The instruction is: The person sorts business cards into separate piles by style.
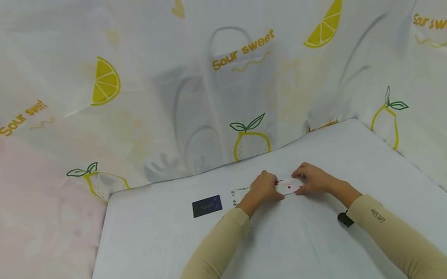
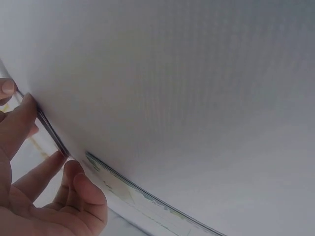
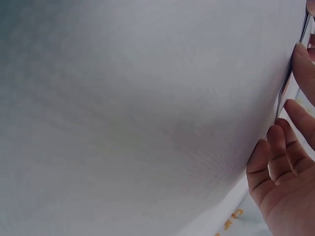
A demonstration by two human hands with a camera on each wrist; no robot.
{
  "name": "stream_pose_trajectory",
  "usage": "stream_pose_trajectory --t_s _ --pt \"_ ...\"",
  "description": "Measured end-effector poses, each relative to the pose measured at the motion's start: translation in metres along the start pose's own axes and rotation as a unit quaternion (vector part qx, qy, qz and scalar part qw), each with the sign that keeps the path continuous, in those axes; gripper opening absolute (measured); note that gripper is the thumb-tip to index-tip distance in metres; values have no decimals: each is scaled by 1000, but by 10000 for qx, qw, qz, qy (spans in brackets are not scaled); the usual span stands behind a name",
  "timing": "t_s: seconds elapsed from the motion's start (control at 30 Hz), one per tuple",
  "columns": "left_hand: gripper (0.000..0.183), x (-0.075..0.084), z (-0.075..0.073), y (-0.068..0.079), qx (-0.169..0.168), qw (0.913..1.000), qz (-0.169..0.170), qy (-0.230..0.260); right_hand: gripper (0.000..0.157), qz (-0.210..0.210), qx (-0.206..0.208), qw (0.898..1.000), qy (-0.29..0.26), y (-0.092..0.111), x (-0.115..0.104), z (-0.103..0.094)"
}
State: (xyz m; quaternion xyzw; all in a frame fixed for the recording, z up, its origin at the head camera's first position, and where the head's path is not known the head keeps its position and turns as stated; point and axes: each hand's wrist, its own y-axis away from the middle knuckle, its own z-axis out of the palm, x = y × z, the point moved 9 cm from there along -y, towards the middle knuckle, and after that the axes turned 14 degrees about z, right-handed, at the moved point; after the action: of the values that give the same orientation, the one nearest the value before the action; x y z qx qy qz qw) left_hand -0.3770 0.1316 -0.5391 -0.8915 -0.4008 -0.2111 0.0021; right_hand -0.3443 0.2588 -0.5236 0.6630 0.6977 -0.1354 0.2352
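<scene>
A small white card (image 1: 288, 187) with a red dot lies at the far part of the table, between the two hands. My left hand (image 1: 264, 187) pinches its left end with thumb and fingers at opposite edges. At its right end my right hand (image 1: 313, 178) pinches it the same way. The wrist views show the card edge-on, low over the white surface. Left of the left hand lies a white card with a green leafy border (image 1: 239, 197), partly hidden by that hand. Further left is a dark blue card (image 1: 207, 206).
The white-covered table (image 1: 298, 256) spreads out in front of me. A hanging sheet (image 1: 175, 68) printed with lemons stands behind it and at both sides. A black band (image 1: 345, 219) is at the right wrist.
</scene>
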Motion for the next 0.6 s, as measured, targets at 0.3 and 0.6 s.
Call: stream_pose_trajectory --t_s 0.3,0.6 --pt "42 -1 1 -1 -79 10000 -39 -3 47 119 -12 9999 -58 -1 2 3" --pt "62 6 -10 7 108 9991 227 -328 61 527 -133 9984 -146 1 10 3"
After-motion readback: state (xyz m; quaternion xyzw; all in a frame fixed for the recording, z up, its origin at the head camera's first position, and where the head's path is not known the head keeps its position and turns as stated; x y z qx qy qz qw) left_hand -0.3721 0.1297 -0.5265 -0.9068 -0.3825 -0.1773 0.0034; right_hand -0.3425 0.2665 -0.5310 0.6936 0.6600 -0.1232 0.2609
